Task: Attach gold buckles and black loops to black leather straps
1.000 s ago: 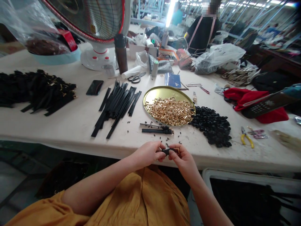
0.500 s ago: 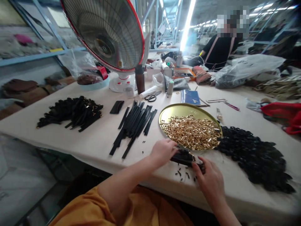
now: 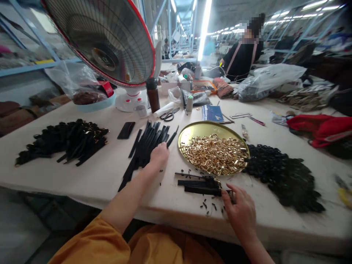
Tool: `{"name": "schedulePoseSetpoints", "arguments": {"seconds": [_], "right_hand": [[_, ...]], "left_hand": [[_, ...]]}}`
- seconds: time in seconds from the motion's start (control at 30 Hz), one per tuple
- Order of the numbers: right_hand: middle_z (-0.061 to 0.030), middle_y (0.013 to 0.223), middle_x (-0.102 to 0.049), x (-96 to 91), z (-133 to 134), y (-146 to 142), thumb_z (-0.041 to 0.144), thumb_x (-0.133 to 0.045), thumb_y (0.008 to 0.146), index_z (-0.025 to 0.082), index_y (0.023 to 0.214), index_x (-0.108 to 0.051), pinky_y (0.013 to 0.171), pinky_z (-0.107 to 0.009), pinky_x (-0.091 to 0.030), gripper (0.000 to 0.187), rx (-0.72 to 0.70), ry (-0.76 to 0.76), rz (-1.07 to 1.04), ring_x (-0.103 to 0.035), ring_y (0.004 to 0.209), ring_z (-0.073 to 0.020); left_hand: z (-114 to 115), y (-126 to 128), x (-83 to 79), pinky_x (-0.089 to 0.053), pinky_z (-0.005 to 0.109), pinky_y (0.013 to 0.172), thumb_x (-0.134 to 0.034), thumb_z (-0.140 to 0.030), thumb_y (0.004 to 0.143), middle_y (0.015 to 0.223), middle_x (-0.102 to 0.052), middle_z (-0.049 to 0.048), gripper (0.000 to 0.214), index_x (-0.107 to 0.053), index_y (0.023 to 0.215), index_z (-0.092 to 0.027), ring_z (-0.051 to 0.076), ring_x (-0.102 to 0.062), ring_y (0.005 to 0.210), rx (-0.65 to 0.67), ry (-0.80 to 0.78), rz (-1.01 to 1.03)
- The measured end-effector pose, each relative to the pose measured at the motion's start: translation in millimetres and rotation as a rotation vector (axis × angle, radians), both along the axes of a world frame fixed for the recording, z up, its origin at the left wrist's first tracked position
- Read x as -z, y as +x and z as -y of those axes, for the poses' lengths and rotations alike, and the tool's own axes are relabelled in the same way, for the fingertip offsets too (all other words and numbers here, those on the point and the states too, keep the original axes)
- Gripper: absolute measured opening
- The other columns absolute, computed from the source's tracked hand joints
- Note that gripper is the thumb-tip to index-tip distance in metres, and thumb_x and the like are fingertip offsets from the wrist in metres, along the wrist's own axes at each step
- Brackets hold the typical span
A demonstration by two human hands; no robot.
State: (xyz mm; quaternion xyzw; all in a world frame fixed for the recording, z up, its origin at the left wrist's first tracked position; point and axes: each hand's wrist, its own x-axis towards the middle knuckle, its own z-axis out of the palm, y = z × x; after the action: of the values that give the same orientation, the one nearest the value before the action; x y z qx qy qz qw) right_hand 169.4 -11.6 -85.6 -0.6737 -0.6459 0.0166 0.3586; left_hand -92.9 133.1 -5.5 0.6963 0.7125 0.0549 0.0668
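Note:
My left hand (image 3: pixel 159 156) has its fingers curled at the right side of a pile of flat black straps (image 3: pixel 150 141), closed on one strap that sticks out past the fingertips. On the right, my right hand (image 3: pixel 242 207) pinches the end of a black strap (image 3: pixel 202 190), near a small gold metal piece. Other black straps lie side by side just behind that one. Beyond them stands a round gold tray (image 3: pixel 192 128) heaped with small gold metal fittings (image 3: pixel 217 154). Small black bits (image 3: pixel 205 205) are scattered in front of the straps.
A heap of black loop-like pieces (image 3: pixel 286 176) lies right of the tray. Far left is a pile of black straps with gold ends (image 3: pixel 71 141). Behind are a dark flat case (image 3: pixel 126 130), scissors (image 3: pixel 169 115), a blue booklet (image 3: pixel 212 113) and a large fan heater (image 3: pixel 104 47). A person (image 3: pixel 239 58) stands further back.
My left hand has left the straps near the tray and moved left to the strap pile. My right hand stays by the strap ends. The view has shifted slightly right.

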Motion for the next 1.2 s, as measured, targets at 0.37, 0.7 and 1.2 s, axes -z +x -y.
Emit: {"name": "schedulePoseSetpoints", "arguments": {"seconds": [0.37, 0.7, 1.2], "right_hand": [[-0.0096, 0.098, -0.055, -15.6, -8, 55, 0.025, -0.032, 0.088, 0.012, 0.108, -0.049, 0.072, -0.028, -0.043, 0.029, 0.250, -0.111, 0.230, -0.054, 0.079, -0.0150], [-0.0137, 0.085, -0.058, -37.2, -46, 106, 0.023, -0.050, 0.081, 0.013, 0.082, -0.061, 0.062, -0.031, -0.035, 0.015, 0.240, -0.379, 0.672, -0.057, 0.077, -0.0236], [-0.0113, 0.085, -0.058, -50.0, -51, 125, 0.023, -0.046, 0.083, 0.014, 0.087, -0.060, 0.054, -0.029, -0.033, 0.016, 0.092, -0.555, 0.918, -0.060, 0.069, -0.0217]], "left_hand": [[132, 31, -26.4, -0.039, 0.024, 0.074, -0.035, -0.045, 0.085, 0.091, -0.064, 0.0031, 0.038, -0.059, 0.099, -0.018, 0.019, -0.056, 0.084, 0.500, -0.346, 0.812], [166, 52, -18.8, -0.013, 0.019, 0.040, -0.036, -0.052, 0.083, 0.053, -0.029, -0.0074, 0.046, -0.055, 0.101, -0.014, 0.006, -0.017, 0.042, 0.176, -1.022, 1.429], [148, 53, -1.9, -0.013, 0.016, 0.036, -0.036, -0.039, 0.087, 0.048, -0.030, -0.0076, 0.034, -0.056, 0.098, -0.014, 0.003, -0.017, 0.034, -0.040, -1.532, 1.798]]}}
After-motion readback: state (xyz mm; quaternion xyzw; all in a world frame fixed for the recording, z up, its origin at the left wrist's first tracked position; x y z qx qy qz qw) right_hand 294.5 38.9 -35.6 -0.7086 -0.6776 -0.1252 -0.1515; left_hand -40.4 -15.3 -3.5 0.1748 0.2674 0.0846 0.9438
